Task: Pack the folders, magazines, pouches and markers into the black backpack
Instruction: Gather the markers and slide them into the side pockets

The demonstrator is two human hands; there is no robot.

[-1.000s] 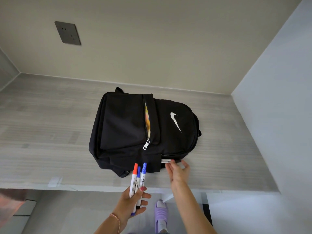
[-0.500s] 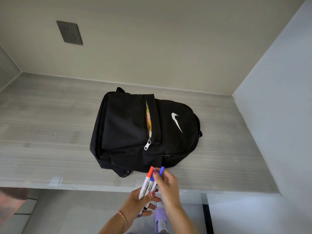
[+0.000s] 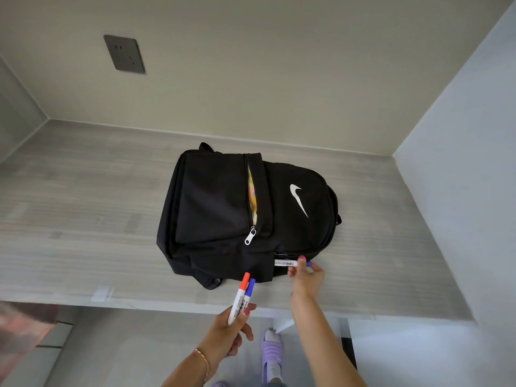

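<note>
The right hand (image 3: 305,277) pinches a marker (image 3: 287,263) near its blue-capped end, the other end already tucked into the side pocket of the black backpack (image 3: 223,208) lying flat on the shelf (image 3: 83,219). The left hand (image 3: 229,331) grips two more markers (image 3: 241,298) by their barrels, caps up. Light, stiff and smooth, they should slide in easily if held near the tail, though the soft pocket may sag shut.

You see: backpack (image 3: 223,213) black, white swoosh | markers (image 3: 242,296) white, one red cap, one blue | bench (image 3: 83,213) grey woodgrain | slipper (image 3: 272,351) lilac
</note>
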